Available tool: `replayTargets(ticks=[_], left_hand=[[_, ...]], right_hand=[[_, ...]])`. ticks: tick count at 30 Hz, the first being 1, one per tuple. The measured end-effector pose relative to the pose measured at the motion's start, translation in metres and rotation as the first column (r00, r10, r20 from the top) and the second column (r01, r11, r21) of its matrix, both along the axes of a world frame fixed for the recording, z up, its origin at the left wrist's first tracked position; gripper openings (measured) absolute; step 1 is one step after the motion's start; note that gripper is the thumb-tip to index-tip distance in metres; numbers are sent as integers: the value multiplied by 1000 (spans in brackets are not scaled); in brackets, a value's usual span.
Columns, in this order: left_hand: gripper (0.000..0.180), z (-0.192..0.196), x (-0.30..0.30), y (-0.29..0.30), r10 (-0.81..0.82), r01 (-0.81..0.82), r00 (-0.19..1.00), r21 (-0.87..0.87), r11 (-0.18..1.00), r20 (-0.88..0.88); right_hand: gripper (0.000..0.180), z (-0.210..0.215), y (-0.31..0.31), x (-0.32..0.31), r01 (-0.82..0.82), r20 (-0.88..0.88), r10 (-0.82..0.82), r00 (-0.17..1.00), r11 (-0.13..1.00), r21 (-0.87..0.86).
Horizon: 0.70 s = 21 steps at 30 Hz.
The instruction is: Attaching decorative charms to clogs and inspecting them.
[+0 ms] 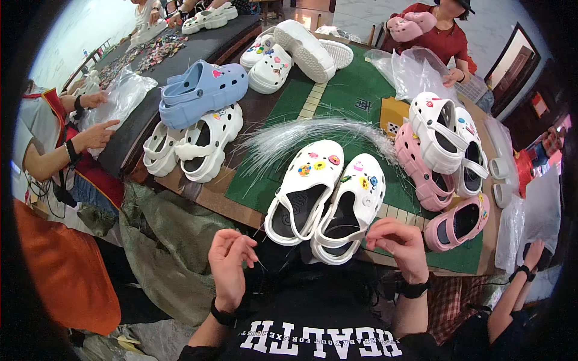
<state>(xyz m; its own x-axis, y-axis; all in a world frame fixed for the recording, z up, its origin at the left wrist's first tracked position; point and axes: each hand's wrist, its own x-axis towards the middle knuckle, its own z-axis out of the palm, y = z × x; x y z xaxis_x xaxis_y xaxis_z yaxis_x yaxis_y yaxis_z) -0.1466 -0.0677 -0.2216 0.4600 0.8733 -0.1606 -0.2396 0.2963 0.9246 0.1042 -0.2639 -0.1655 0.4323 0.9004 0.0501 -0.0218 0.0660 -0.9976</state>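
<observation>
A pair of white clogs (304, 195) with colourful charms lies in front of me at the table's near edge, heels toward me. My right hand (400, 246) is closed in a pinch beside the heel strap of the right clog (355, 204); whatever its fingertips hold is too thin to make out. To the left of the pair, my left hand (230, 262) hangs apart from the shoes with its fingers curled together. A thin dark line runs near its fingertips, but I cannot tell what it is. Beyond the toes lies a bundle of thin clear plastic strands (319, 133).
Stacked clogs flank the pair: blue (205, 90) over white at left, white (436, 123) over pink at right. More white clogs (304, 51) sit at the back on the green mat (283, 114). Other people work around with clear plastic bags (415, 72); one holds pink clogs (409, 27).
</observation>
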Motion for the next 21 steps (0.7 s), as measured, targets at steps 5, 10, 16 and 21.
replayTargets(ticks=[5,10,16,21], left_hand=[[11,13,16,-7,-178,179,978,-6,984,-112],[13,20,21,-9,-243,247,961,15,969,-131],[13,16,27,-9,-230,233,969,20,972,-96],[17,16,34,-6,-313,315,937,-11,949,-154]], right_hand=[[6,15,35,-11,131,491,-126,862,991,24],[7,18,75,-34,-3,691,38,722,999,-51],[12,8,95,-37,-37,883,117,454,993,-112],[14,4,97,-29,-130,681,157,715,987,-91]])
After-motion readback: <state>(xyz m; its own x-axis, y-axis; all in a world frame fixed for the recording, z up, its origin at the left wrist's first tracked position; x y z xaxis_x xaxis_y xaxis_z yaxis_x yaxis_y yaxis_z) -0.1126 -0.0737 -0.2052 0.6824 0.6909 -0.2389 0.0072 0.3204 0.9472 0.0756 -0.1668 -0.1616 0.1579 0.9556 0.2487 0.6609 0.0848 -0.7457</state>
